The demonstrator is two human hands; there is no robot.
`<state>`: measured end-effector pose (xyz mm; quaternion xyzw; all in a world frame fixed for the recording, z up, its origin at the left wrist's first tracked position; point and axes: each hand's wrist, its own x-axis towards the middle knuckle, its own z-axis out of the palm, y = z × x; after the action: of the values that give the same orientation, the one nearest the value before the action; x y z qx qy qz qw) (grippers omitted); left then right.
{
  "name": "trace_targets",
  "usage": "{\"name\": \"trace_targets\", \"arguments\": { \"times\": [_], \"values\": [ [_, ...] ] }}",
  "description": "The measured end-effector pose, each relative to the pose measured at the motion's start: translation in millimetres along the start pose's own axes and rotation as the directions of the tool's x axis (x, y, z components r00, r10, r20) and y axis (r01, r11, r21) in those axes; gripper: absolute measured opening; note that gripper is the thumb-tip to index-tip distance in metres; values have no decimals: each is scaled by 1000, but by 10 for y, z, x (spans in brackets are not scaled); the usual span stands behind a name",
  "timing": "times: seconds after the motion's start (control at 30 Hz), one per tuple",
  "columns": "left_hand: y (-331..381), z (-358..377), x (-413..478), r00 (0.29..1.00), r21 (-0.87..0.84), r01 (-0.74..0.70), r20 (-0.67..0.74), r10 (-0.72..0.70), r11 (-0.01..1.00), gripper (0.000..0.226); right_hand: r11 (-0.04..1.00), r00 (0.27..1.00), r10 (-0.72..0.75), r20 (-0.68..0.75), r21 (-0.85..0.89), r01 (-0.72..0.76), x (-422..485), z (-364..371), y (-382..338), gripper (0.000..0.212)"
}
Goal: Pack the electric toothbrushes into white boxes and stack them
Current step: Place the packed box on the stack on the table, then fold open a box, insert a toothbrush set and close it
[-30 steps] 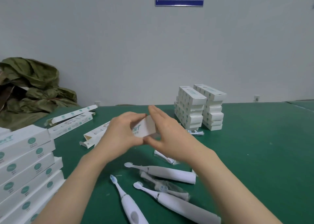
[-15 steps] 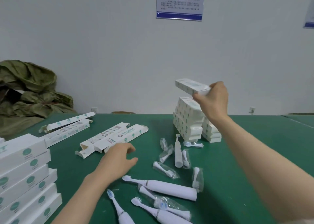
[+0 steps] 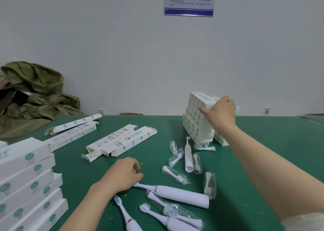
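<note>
My right hand [image 3: 221, 112] grips the end of a packed white box [image 3: 204, 99] that lies on top of the far stack of white boxes [image 3: 197, 127]. My left hand [image 3: 122, 175] hovers low over the green table [image 3: 263, 160] with its fingers loosely curled, just above the bristle end of a white electric toothbrush [image 3: 180, 195]. It holds nothing that I can see. Two more toothbrushes [image 3: 128, 218] [image 3: 169, 221] lie near the front edge, and another toothbrush [image 3: 188, 154] lies by the stack.
Several bagged brush heads [image 3: 173, 175] lie scattered between the toothbrushes. Open empty boxes [image 3: 129, 141] [image 3: 71, 131] lie flat at centre and left. A second stack of white boxes [image 3: 26, 178] fills the near left. Green cloth [image 3: 35, 94] is heaped at far left.
My right hand carried the closed box from in front of me up and over, and brought it down onto the far stack. My left hand let go and dropped toward the toothbrushes.
</note>
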<state>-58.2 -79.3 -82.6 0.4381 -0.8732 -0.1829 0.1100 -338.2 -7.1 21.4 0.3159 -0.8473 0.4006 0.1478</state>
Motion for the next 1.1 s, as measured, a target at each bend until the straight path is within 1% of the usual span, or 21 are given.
{"name": "trace_targets", "arguments": {
  "times": [0.07,0.1,0.13,0.17,0.2,0.27,0.3,0.33,0.37,0.4,0.43,0.47,0.5,0.57,0.63,0.7,0.83,0.9,1.0,1.07,1.1],
  "values": [
    [29,-13,9,1000,-3,-3,9,3,1000,14,992,991,-101,-89,-81,94,-64,-103,-6,69],
    [45,-13,18,1000,-6,-6,10,6,1000,14,982,969,-187,-162,-68,178,-119,-153,2,63],
    [47,-7,22,1000,-13,-3,5,3,1000,15,961,936,-274,-222,-20,276,-196,-186,8,54],
    [45,1,33,1000,-20,5,-12,-6,1000,19,930,907,-340,-248,54,363,-302,-204,12,45],
    [30,11,54,998,-23,20,-51,-22,1000,25,896,896,-382,-228,145,419,-444,-193,16,37],
    [-12,14,126,973,-22,67,-221,-70,998,41,856,896,-439,-74,271,441,-794,-85,41,31],
    [-37,-2,162,942,-19,103,-320,-104,994,46,847,874,-485,45,275,455,-974,3,63,33],
    [-61,-28,206,910,-9,147,-391,-139,989,51,834,823,-540,178,250,493,-1141,109,95,36],
    [-92,-51,251,891,10,198,-418,-176,980,55,806,748,-592,302,226,547,-1279,222,142,39],
    [-133,-72,297,888,35,254,-404,-219,967,60,777,672,-624,398,224,589,-1381,326,190,40],
    [-186,-87,346,892,60,308,-365,-266,950,65,765,625,-632,457,239,598,-1439,412,234,39],
    [-243,-94,392,897,85,353,-315,-311,932,69,765,606,-631,485,261,588,-1461,470,272,37],
    [-290,-96,427,903,118,379,-267,-338,918,69,772,607,-626,489,282,570,-1459,505,304,33],
    [-342,-89,472,917,203,376,-225,-330,904,58,781,622,-619,478,299,548,-1411,550,342,28],
    [-332,-74,502,924,246,347,-257,-284,905,47,782,636,-622,458,309,542,-1359,569,371,25],
    [-284,-56,502,919,253,338,-295,-260,907,41,776,643,-630,436,317,546,-1342,572,380,22],
    [-185,13,428,938,291,278,-286,-194,915,34,778,652,-629,424,334,533,-1341,552,388,17],
    [-162,26,334,940,261,256,-290,-178,931,36,787,657,-617,433,343,513,-1344,528,399,16],
    [-153,-104,183,948,112,183,-281,-146,977,36,813,687,-581,437,356,461,-1339,472,360,22],
    [-93,-290,73,961,13,110,-258,-103,994,38,814,718,-571,398,393,429,-1312,399,252,28],
    [-35,-407,22,958,-5,81,-274,-80,997,39,803,728,-578,369,413,429,-1291,358,174,33]
  ]
}}
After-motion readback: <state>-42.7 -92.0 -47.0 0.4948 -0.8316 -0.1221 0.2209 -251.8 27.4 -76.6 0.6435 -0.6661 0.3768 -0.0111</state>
